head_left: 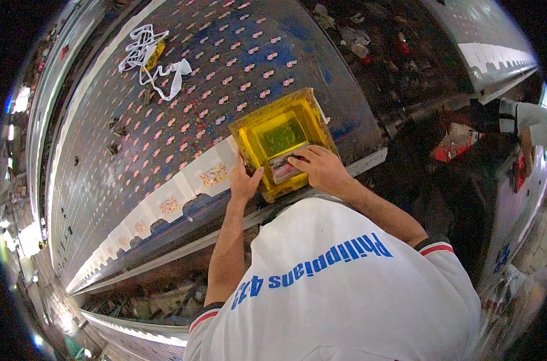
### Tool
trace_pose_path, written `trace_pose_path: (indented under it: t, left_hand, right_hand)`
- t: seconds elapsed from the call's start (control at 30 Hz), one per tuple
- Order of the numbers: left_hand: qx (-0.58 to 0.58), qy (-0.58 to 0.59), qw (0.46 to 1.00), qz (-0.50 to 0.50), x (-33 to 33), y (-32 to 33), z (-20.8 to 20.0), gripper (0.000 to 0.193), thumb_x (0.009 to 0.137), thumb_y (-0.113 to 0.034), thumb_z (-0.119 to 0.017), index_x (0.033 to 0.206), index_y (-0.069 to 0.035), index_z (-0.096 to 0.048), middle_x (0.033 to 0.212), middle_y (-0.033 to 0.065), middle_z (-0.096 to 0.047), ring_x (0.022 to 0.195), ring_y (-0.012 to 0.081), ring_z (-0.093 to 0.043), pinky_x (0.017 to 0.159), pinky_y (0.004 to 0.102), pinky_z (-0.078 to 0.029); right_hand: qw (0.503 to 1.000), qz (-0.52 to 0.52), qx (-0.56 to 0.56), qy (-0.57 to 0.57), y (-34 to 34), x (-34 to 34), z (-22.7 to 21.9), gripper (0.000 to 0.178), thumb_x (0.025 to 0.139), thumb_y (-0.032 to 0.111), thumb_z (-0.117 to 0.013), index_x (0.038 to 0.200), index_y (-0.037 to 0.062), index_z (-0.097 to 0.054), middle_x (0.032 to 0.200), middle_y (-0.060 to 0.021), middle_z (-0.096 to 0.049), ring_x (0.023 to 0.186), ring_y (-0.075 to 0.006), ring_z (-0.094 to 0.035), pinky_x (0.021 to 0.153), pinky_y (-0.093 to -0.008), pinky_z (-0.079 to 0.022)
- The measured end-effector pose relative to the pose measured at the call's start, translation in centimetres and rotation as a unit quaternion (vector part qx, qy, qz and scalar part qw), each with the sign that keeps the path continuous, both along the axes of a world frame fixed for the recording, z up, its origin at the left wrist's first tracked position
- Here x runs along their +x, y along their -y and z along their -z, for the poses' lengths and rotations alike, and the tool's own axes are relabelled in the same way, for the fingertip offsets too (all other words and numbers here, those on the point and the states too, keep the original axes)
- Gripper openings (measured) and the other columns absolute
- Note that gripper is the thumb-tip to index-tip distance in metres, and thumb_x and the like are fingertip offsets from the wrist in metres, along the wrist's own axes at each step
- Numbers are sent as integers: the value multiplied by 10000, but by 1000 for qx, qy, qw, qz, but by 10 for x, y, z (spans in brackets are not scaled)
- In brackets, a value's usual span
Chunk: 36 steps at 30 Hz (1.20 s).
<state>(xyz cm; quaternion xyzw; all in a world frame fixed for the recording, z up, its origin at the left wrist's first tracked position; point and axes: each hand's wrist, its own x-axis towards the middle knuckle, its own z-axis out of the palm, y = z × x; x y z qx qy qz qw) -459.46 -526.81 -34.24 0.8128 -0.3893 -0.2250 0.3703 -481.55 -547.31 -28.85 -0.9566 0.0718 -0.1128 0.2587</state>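
A yellow-taped screen-printing frame [247, 133] lies tilted on the long table close to my body, with a greenish see-through mesh window [282, 135] in its middle. My left hand [244, 182] grips the frame's near left edge, thumb on top. In my right hand [323, 169] is a flat, greyish squeegee-like block [282, 170], pressed against the near part of the frame's inside. My fingers cover part of the block, so its exact kind is hard to tell. White fabric pieces [188, 178] run in a row along the near table edge, several bearing small colourful prints.
The dark table [225, 66] is dotted with rows of small pink-and-white marks. A tangled white strip [180, 69] lies at its far left beside something yellow. Another person [529, 117] stands at the right near another table [490, 42]. Cluttered dark floor shows between the tables.
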Motion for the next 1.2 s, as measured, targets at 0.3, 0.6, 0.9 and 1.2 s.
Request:
trace_pose_path:
  t: [0.3, 0.6, 0.9, 1.2]
  left_hand:
    - [66, 19, 998, -14, -7, -7, 5, 925, 945, -270, -791, 1684, 50, -335, 1409, 297, -715, 1257, 471, -718, 1039, 538, -571]
    - [119, 18, 993, -18, -12, 4, -25, 848, 1006, -283, -746, 1669, 42, -328, 1239, 355, -749, 1134, 549, -726, 952, 603, -581]
    - [129, 19, 990, -48, -17, 11, -19, 819, 1054, -316, -675, 1647, 105, -297, 1169, 409, -735, 1090, 589, -717, 916, 619, -584]
    - [243, 31, 969, -46, -20, 14, -47, 986, 994, -342, -673, 1693, 116, -149, 1014, 390, -750, 922, 559, -742, 834, 632, -589]
  right_hand:
    - [1000, -11, -23, -5, 1, -12, 3, 422, 896, 98, -691, 1315, 113, -744, 1242, -114, -695, 1211, -335, -678, 1061, -476, -564]
    - [999, 12, 50, -8, 47, 74, 3, 403, 885, 60, -721, 1282, 98, -779, 1198, -120, -738, 1179, -348, -692, 1045, -469, -568]
    - [999, 11, 44, -23, 42, 64, 4, 448, 833, 69, -739, 1278, 105, -784, 1190, -131, -741, 1181, -369, -680, 1039, -496, -571]
    - [998, -2, 54, -10, 6, -4, -12, 579, 752, -66, -708, 1306, 89, -775, 1319, -108, -723, 1260, -369, -669, 1085, -498, -557]
